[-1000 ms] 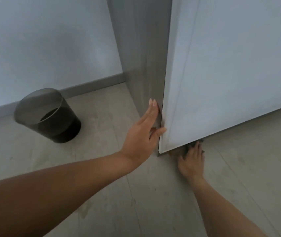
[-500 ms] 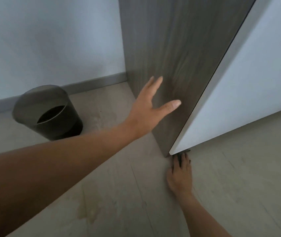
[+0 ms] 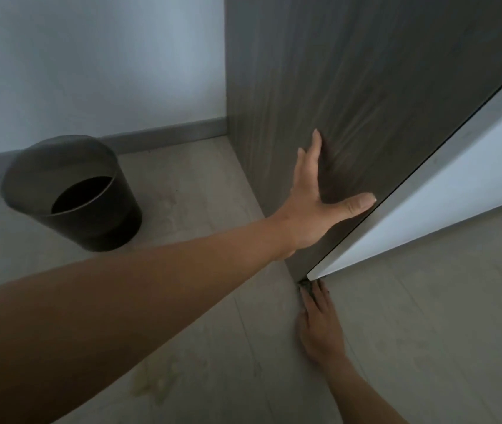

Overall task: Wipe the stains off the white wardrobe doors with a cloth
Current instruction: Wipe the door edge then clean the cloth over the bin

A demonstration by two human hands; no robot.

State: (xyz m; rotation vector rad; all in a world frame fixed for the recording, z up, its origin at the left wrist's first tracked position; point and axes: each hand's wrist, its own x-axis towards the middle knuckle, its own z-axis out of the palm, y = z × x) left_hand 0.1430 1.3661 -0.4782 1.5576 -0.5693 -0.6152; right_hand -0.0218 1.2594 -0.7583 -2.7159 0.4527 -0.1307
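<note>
Looking down at the bottom corner of the wardrobe. The left hand (image 3: pixel 314 206) sits mid-frame, spread wide and flat against the grey wood-grain side panel (image 3: pixel 335 87). Its fingers point up and the thumb sticks out to the right, almost reaching the panel's front edge. It's not gripping anything, just a palm on the board.

The white wardrobe door (image 3: pixel 457 191) takes up the right side of the frame. It runs diagonally from the upper right down to its bottom corner just right of centre, a little above the floor (image 3: pixel 427 316).

The right hand (image 3: pixel 320 325) is low in the frame, right under that door corner. It lies on the floor with the fingers stretched out fairly straight towards the gap under the door. The cloth (image 3: pixel 304 284) is only a small dark scrap poking out at the fingertips, tucked where the side panel meets the door's bottom corner. The fingers look like they're resting on top of it rather than curled round it. Most of it is hidden, so I can't make out its shape.

Over on the left of the frame a dark round waste bin (image 3: pixel 72 194) stands on the floor, near the grey skirting board (image 3: pixel 167 134) and the pale wall (image 3: pixel 90 56). There's a yellowish smudge (image 3: pixel 155 384) on the floor in the lower middle, just below the left forearm.
</note>
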